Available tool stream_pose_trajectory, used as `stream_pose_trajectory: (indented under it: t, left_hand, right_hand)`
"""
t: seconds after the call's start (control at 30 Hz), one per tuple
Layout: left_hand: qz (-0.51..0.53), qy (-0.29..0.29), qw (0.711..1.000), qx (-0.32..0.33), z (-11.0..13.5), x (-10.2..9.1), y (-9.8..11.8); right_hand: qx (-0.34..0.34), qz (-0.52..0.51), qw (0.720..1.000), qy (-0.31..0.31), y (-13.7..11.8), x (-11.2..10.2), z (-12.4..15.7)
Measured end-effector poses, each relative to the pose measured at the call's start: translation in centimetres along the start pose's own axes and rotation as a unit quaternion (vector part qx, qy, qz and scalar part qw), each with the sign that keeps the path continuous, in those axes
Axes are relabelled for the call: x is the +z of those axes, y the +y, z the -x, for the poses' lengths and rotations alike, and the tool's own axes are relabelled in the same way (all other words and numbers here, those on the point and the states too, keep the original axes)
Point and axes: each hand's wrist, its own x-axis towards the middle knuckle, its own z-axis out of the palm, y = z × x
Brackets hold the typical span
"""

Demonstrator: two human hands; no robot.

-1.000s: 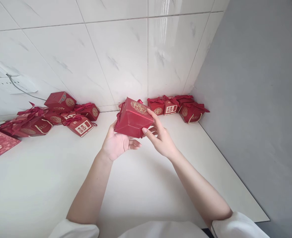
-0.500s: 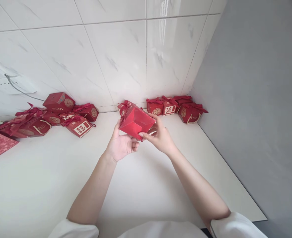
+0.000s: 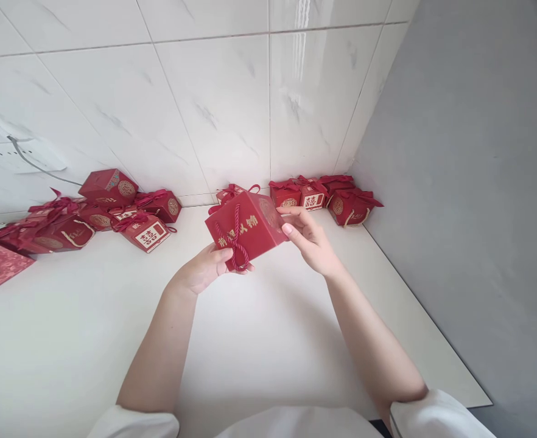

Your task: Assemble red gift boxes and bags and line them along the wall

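From where I stand, a red gift box (image 3: 256, 238) with gold lettering is held aloft, tilted, over the back half of the white surface (image 3: 250, 347). The left hand (image 3: 207, 267) has its grip closed on the box's lower left corner, thumb in front, beside the twisted red cord (image 3: 240, 250) looped across the lettering. The right hand (image 3: 310, 243) has thumb and fingers, partly curled, at the box's other end; I can't tell how firmly its grip presses there. Behind it, at the middle of the surface's back edge, a small red box (image 3: 230, 193) is partly hidden. At the surface's back right stand more beribboned boxes, among them a double-happiness box (image 3: 313, 199) and one with a cream rope handle (image 3: 349, 210). At the surface's back left is a heap of the same sort, with a medallion box (image 3: 109, 187) perched on top and a cream-labelled box (image 3: 148, 235) in front. A floral-patterned red package (image 3: 1, 266) sits at the surface's left side.
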Motion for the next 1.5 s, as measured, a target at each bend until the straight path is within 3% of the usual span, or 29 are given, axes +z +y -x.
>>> stream_pose_trajectory:
  t: [0.2,0.33,0.47,0.67,0.77,0.9,1.0,1.17,1.3,1.37,1.5]
  left_hand:
    - [-0.187,-0.015,0.982,-0.037,1.0,-1.6,0.2]
    - [-0.197,-0.017,0.98,-0.024,0.8,-0.8,0.8]
    - [-0.182,-0.012,0.983,-0.037,0.0,-0.5,0.6]
    - [-0.246,-0.016,0.966,-0.083,-2.3,-2.7,-2.5]
    - [-0.299,0.042,0.947,-0.11,-2.8,-3.8,-3.6]
    - [-0.417,0.167,0.877,-0.169,-2.1,-4.6,-3.0]
    - [-0.46,0.167,0.851,-0.191,-0.6,-3.4,-1.3]
    - [-0.51,0.128,0.835,-0.165,1.7,0.7,0.8]
    - [-0.568,0.074,0.804,-0.159,1.9,1.9,0.8]
    - [-0.566,0.053,0.807,-0.16,1.9,1.6,0.7]
    - [-0.524,0.05,0.838,-0.144,2.3,1.2,1.1]
  right_hand:
    - [0.037,-0.005,0.989,-0.141,-0.3,-1.4,0.2]
    - [0.054,0.073,0.971,-0.22,-0.4,-1.6,0.5]
    - [0.082,0.116,0.958,-0.248,0.0,-0.8,1.0]
    - [0.19,0.232,0.913,-0.277,2.5,0.4,1.0]
    - [0.198,0.25,0.906,-0.28,3.4,0.2,0.8]
    - [0.207,0.247,0.907,-0.271,4.2,-0.5,0.6]
    - [0.201,0.249,0.903,-0.287,4.8,-0.6,0.4]
    - [0.196,0.217,0.923,-0.251,5.9,-0.3,0.0]
    - [0.174,0.207,0.906,-0.325,6.1,-0.8,-0.4]
    - [0.181,0.219,0.897,-0.34,6.2,-1.1,-0.6]
    - [0.211,0.224,0.913,-0.266,6.3,-1.1,-0.6]
